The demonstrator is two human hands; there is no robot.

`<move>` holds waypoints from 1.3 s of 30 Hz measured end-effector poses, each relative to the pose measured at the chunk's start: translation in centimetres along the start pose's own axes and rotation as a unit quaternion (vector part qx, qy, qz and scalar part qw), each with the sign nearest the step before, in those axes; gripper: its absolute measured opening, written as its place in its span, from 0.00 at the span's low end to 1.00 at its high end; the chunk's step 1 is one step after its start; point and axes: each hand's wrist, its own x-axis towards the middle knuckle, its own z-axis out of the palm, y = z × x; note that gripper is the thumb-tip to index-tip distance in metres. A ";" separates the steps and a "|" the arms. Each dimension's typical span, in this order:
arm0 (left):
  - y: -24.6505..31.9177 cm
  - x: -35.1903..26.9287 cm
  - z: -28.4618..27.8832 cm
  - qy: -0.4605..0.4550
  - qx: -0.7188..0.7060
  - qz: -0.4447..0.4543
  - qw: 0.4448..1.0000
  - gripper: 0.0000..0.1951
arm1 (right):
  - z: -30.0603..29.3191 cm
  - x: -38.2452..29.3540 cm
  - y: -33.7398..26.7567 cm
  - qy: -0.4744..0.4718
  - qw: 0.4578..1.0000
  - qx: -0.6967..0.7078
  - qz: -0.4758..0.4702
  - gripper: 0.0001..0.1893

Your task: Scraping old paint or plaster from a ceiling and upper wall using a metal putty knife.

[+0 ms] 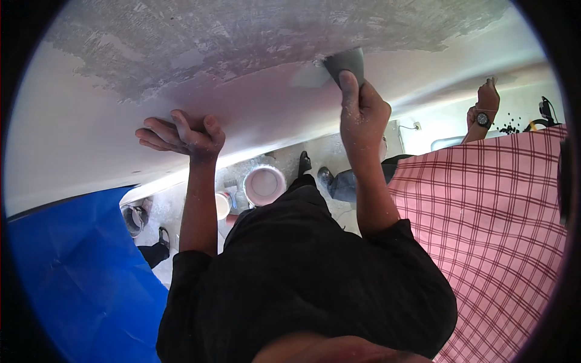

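Observation:
My right hand grips a putty knife, thumb pressed along its wide blade. The blade's edge rests on the wall, at the lower border of a rough, scraped grey patch. Just left of the blade is a paler smear on the smooth white surface. My left hand is raised close to the wall with its fingers apart and nothing in it; whether the fingertips touch the wall I cannot tell. White dust or specks dot both hands.
On the floor below stand a round bucket and a smaller tub. At the right, a co-worker in a plaid shirt reaches a hand to the wall. A blue sheet fills the left side. A dark bucket stands beyond it.

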 end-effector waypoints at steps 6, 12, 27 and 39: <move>0.0 0.1 -0.1 0.007 0.005 0.008 1.000 0.33 | 0.1 -0.2 -0.6 0.004 1.000 -0.031 -0.004 0.18; 0.0 -0.1 -0.6 0.000 0.003 0.008 1.000 0.33 | -0.5 -0.3 -0.6 -0.019 0.998 -0.064 0.006 0.15; -0.3 -0.6 -0.4 0.001 0.010 -0.004 1.000 0.33 | 0.7 -0.9 -0.1 0.008 1.000 -0.010 -0.018 0.21; 0.1 -0.2 -1.0 0.004 0.015 0.005 1.000 0.32 | 0.0 -0.3 -1.4 -0.011 0.999 -0.032 -0.026 0.17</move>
